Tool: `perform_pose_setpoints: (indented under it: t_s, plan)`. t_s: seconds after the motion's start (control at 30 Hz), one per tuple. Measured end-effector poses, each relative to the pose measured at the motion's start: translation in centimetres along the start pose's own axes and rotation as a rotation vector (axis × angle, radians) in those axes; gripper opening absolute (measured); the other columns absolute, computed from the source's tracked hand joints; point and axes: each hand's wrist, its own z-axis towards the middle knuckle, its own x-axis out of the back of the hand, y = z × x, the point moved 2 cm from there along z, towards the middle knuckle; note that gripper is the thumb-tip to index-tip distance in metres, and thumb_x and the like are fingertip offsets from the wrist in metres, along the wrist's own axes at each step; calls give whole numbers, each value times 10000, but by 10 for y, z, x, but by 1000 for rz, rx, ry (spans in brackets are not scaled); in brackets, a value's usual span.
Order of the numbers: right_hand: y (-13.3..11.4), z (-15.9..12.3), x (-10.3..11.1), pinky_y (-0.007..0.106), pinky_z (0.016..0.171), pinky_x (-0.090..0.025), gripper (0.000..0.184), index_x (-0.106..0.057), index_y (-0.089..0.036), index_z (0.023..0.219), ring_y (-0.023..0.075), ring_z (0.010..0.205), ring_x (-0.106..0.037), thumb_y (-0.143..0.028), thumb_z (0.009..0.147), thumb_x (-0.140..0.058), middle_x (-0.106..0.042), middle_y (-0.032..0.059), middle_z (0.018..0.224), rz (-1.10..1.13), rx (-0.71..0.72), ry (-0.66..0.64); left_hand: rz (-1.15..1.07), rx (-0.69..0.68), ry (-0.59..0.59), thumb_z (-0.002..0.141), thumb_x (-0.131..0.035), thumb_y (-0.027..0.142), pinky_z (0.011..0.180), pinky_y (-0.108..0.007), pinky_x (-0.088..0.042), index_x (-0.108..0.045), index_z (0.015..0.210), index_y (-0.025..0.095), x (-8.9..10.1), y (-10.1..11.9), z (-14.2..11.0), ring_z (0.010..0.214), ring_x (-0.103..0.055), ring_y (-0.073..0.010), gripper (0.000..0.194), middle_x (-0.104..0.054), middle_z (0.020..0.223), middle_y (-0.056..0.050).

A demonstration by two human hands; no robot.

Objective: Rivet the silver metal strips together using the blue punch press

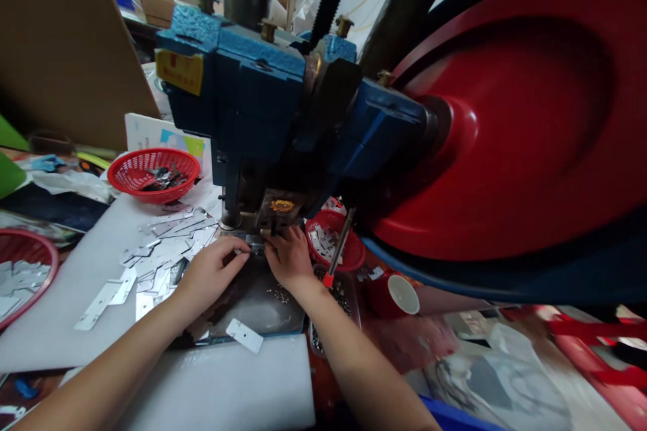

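Both hands meet under the head of a blue punch press (263, 87), at its die area (255, 242). My left hand (212, 269) is closed in a pinch on a small metal strip (247, 248) lying at the die. My right hand (287, 257) is curled, fingertips pressed against the same spot; what it holds is hidden. Several flat silvery metal strips (162, 249) lie scattered on the white sheet to the left of my left hand. One more strip (244, 335) lies near my forearms on the dark tray (257, 303).
A big red flywheel (515, 121) fills the right side. Red baskets with metal parts stand at left (154, 174), far left (20, 269) and right of the die (331, 242). A red cup (399, 293) and a red-tipped lever (337, 249) are by my right wrist.
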Motion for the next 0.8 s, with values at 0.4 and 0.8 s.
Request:
perform_pose_setpoints:
  t_s: [0.4,0.8]
  plan:
    - [-1,-30,7,436,1029,-320,156,-701,-257,912,196,1034,-525,-216,886,-552,-655,28,986,97,63,143,-73,95,65,817,-519,468,770,-311,-473,-659,917,242,7,1,-2,855,-628,-204,284,-699,920,-11]
    - [-18,0,0,536,1082,-172,144,-704,-316,940,261,1151,-447,-340,866,-583,-650,26,1000,-69,-78,-7,-265,218,83,736,-603,489,776,-315,-482,-689,917,222,7,-7,5,909,-636,-225,334,-719,941,-24]
